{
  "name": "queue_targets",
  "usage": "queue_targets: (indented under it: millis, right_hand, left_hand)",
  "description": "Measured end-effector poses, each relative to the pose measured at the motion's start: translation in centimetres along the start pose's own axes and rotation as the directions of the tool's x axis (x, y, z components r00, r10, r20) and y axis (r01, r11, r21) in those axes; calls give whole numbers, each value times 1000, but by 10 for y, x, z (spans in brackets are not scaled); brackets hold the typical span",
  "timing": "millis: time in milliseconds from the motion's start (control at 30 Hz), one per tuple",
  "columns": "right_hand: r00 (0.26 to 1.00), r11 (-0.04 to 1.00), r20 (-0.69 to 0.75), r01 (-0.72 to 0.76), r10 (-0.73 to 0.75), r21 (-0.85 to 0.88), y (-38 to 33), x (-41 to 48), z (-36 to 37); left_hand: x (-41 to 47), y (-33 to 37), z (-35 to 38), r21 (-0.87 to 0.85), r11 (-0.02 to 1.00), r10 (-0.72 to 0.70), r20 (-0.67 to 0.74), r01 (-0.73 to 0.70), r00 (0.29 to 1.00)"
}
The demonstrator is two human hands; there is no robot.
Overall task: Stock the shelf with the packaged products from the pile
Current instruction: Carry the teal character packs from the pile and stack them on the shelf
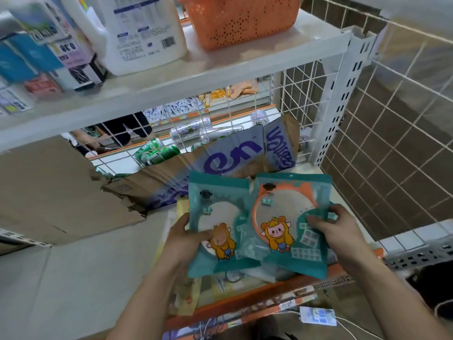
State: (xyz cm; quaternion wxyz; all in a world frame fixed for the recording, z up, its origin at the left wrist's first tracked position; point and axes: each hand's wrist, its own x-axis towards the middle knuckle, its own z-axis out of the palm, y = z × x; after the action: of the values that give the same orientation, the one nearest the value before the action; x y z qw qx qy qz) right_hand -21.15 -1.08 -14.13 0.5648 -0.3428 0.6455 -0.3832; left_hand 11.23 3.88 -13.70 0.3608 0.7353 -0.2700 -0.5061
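Two grips held one packet each: the left hand pinched the left teal packet, the right hand the orange-ringed packet, overlapping above the shelf, near torn cardboard and a wire grid.

The left packet and right packet sit side by side over the lower shelf, inner edges overlapping. The left hand grips the left packet at its 9 o'clock edge; the right hand grips the right packet at 3 o'clock. The pile lies beneath, at 6 o'clock. At 12 o'clock a carton stands before the wire grid, with cans behind it. The upper shelf carries a bottle, a basket at its 3 o'clock and boxes at 9 o'clock.
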Motion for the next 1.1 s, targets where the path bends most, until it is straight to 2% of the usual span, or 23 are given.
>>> queue_targets:
  millis: [167,333,433,733,1100]
  right_hand:
    - [994,992,60,84,-90,97,-27,-22,2]
    - [987,986,88,127,-137,110,-44,-37,19]
    - [979,978,89,174,-185,118,-55,-53,31]
    - [943,952,169,263,-287,154,-57,-133,106]
    - [927,942,173,319,-333,100,-29,-249,203]
  left_hand:
    - [-19,17,-26,-148,987,58,-3,-58,998]
    - [-50,25,-61,-286,955,72,-18,-74,997]
    - [-61,24,-93,-322,939,99,-74,-117,992]
    - [-116,5,-212,-287,890,283,-261,-354,923]
    - [-159,-69,-323,-218,884,309,-392,-413,867]
